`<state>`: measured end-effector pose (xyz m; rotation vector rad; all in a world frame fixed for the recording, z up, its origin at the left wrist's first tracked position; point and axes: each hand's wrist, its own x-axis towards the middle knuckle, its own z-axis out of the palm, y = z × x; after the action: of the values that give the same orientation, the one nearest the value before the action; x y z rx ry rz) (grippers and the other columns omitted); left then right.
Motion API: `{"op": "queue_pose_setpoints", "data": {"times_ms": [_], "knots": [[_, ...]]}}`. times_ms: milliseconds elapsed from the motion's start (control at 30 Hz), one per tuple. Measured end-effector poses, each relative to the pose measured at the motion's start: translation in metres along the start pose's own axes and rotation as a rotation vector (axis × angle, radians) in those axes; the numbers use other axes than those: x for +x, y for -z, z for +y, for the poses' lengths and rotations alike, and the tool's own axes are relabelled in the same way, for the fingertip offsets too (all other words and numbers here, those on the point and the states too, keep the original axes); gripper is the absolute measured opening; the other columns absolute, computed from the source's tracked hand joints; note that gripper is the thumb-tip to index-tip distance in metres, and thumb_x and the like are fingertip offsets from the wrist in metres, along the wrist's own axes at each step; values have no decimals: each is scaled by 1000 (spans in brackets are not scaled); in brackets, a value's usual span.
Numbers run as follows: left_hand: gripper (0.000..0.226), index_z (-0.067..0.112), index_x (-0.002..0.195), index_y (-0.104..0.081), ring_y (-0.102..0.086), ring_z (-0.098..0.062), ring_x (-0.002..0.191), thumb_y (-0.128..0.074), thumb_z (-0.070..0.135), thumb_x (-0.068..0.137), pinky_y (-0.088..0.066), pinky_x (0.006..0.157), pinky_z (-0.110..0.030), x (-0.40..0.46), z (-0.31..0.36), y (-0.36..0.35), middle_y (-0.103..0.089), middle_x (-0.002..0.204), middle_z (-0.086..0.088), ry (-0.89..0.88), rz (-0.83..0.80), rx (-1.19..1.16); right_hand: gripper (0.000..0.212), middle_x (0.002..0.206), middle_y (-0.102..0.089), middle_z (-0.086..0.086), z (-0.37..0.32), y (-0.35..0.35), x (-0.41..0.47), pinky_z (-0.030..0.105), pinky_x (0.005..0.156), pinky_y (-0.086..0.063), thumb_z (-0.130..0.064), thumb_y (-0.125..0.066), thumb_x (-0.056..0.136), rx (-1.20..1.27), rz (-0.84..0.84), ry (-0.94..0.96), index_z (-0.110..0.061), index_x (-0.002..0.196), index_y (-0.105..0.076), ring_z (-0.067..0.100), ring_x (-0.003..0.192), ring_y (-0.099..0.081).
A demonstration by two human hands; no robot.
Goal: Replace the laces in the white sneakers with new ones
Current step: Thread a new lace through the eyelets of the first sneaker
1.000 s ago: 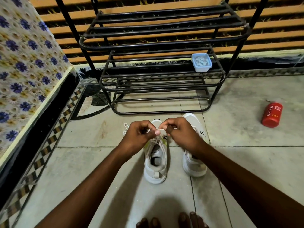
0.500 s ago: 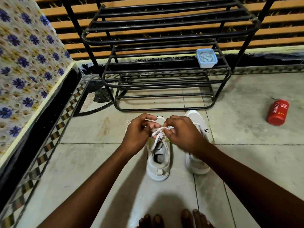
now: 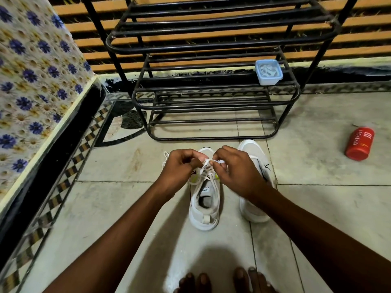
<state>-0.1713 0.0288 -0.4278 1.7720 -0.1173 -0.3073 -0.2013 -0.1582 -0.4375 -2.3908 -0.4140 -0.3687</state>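
Observation:
Two white sneakers stand side by side on the tiled floor, toes pointing away from me. The left sneaker (image 3: 204, 210) has a white lace (image 3: 206, 166) threaded through its eyelets. My left hand (image 3: 179, 166) and my right hand (image 3: 237, 168) meet above its tongue, and each pinches a part of that lace with curled fingers. A loose lace end trails past my left hand. The right sneaker (image 3: 252, 153) is partly hidden under my right wrist and forearm.
A black metal shoe rack (image 3: 211, 92) stands just beyond the sneakers, with a pale blue plastic box (image 3: 268, 71) on its middle shelf. A red can (image 3: 359, 143) lies on the floor at right. A floral-covered ledge (image 3: 31, 81) runs along the left. My bare toes (image 3: 224, 280) show at the bottom.
Both hands stay on the lace above the left sneaker. The lace between them has been drawn up and is more visible, and the fingers have shifted slightly.

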Motion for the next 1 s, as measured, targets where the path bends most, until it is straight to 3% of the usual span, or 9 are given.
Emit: {"op": "queue_pose_setpoints", "data": {"times_ms": [100,167,300,400,500,600,667,833,1000], "knots": [[19,-3,95,-74,-64,-18,65,-59,6,102,-54,67,-27,-1,0,4,-69,68,0,-8,62,-31,10,79,-56,2,2,-1,-2,45,64,-48,-14,-67,92,37,26,-29,-8,86,-62,23,66,-52],[20,3,92,-76,-58,-9,55,-60,10,102,-50,58,-27,-2,2,8,-65,61,10,-22,117,6,9,78,-57,1,3,-1,-4,44,63,-48,-13,-68,91,55,41,-44,-8,85,-62,22,65,-53],[2,31,85,-83,-51,-7,68,-84,32,84,-41,65,-24,-5,3,16,-56,75,1,-170,186,358,8,79,-61,0,1,1,-5,35,62,-47,-13,-71,91,85,55,-48,-8,86,-67,17,65,-55],[9,41,79,-82,-52,-4,75,-90,40,74,-36,62,-9,-9,-4,19,-48,80,0,-161,248,475,13,73,-60,0,-1,2,-7,31,62,-45,-14,-73,88,68,89,-66,-8,78,-68,17,65,-54],[11,36,73,-81,-55,2,75,-91,37,74,-33,61,-5,-12,-13,24,-48,81,0,-106,355,432,25,61,-57,-2,3,4,-14,41,62,-52,-18,-75,85,25,145,-234,-15,67,-59,23,61,-56],[17,34,69,-77,-53,0,69,-92,28,74,-35,64,-16,-15,-26,29,-46,78,5,-10,416,412,33,53,-53,1,5,5,-26,39,58,-49,-24,-79,79,-72,131,-367,-18,60,-53,28,56,-54],[18,31,68,-76,-54,-6,72,-91,26,75,-37,68,-27,-17,-35,30,-50,78,3,45,455,429,36,53,-51,2,5,7,-33,36,56,-46,-23,-81,75,-95,109,-413,-19,58,-50,30,58,-54],[19,13,81,-75,-59,-16,87,-88,28,80,-39,73,-29,-19,-59,35,-54,80,13,169,530,470,39,58,-52,4,12,12,-45,32,59,-41,-23,-81,76,-163,75,-493,-22,60,-46,31,63,-56],[21,22,72,-69,-55,-17,82,-84,31,83,-43,72,-33,-19,-76,34,-54,80,15,239,597,521,32,70,-62,6,15,11,-47,31,62,-35,-33,-77,83,-290,25,-542,-21,69,-50,34,75,-61]]}}
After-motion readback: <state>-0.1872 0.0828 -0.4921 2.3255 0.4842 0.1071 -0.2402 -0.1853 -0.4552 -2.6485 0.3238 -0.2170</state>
